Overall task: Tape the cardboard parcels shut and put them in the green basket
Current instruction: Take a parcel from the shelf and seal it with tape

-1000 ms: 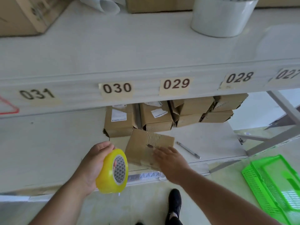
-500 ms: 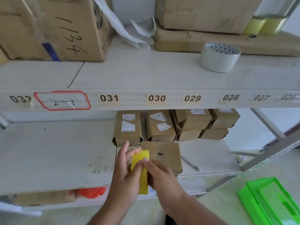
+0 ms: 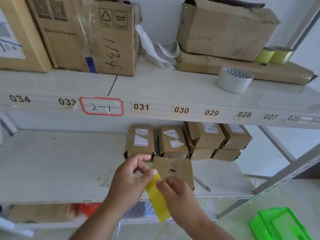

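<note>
From the head view, the yellow tape roll (image 3: pixel 158 196), held side-on in the left hand a second ago, now stands edge-on between both hands. The left hand (image 3: pixel 129 179) pinches its top edge with thumb and fingers; the right hand (image 3: pixel 174 194) holds its side, apparently picking for the tape end. The open parcel (image 3: pixel 174 168) lies untaped on the shelf (image 3: pixel 60 161) just behind; the green basket (image 3: pixel 280 224) waits well apart at lower right.

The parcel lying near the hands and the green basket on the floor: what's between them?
In the head view, between the parcel and the green basket lie a pen on the white shelf, then the shelf's grey metal frame and bare floor.
</note>
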A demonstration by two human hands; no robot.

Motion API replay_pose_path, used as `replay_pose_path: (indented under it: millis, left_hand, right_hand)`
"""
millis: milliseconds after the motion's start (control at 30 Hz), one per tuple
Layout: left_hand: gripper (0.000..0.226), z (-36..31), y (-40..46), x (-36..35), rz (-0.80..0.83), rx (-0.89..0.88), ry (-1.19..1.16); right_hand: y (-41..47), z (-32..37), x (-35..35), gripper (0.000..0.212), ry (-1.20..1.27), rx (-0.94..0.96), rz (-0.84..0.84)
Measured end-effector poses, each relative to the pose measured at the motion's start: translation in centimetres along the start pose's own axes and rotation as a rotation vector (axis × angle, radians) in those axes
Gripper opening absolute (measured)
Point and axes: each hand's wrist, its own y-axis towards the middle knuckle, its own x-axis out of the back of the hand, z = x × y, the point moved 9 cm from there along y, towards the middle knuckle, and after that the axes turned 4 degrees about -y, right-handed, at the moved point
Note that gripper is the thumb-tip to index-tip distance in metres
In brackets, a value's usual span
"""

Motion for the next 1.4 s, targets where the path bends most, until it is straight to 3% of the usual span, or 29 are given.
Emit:
replay_pose_path:
  millis: [167, 300, 500, 667, 733, 833, 900, 1000, 1167, 1400]
  left_hand:
    - [0.039, -0.3, -0.1, -0.4, -0.018, 0.034, -0.115]
    - [0.039, 1.3, -0.7, -1.1, -0.047, 0.134, -0.240]
    - [0.035, 1.3, -1.0, -1.9, -0.009, 0.139, -0.222]
    - [0.030, -0.3, -0.5, -0.3, -0.040, -0.127, 0.256]
    - [0.029, -0.6, -0.1, 1.7, -0.134, -0.142, 0.266]
    - [0.008, -2.3, -1.1, 4.1, -0.296, -0.249, 0.325]
    - [0.007, -3.8, -2.7, 3.1, -0.226, -0.388, 0.412]
    - [0.009, -3.9, -4.5, -0.8, 0.013, -0.516, 0.586]
    - [0.035, -2.4, -2.2, -1.4, -0.002, -0.377, 0.680]
    - [0.037, -1.0, -0.9, -1.3, 0.035, -0.231, 0.626]
  right_hand:
    - [0.4, -0.2, 0.9, 0.035, 0.010, -0.011, -0.018]
    - [0.4, -1.4, -0.4, 0.057, 0.088, -0.100, 0.191]
    - [-1.0, -0.5, -0.7, 0.022, 0.244, -0.076, 0.283]
    - [-1.2, -1.0, -0.7, 0.016, 0.266, -0.097, 0.291]
    - [-1.3, -1.4, -0.6, 0.015, 0.284, -0.118, 0.281]
    - [-1.2, -1.9, -0.5, 0.014, 0.292, -0.126, 0.267]
    - [-0.8, -2.2, -0.3, 0.014, 0.271, -0.125, 0.247]
    - [-0.2, -2.0, -0.2, 0.016, 0.244, -0.111, 0.232]
    - [0.0, -1.2, -0.6, 0.016, 0.191, -0.059, 0.251]
    - [-0.2, -0.7, -0.7, 0.016, 0.171, -0.036, 0.269]
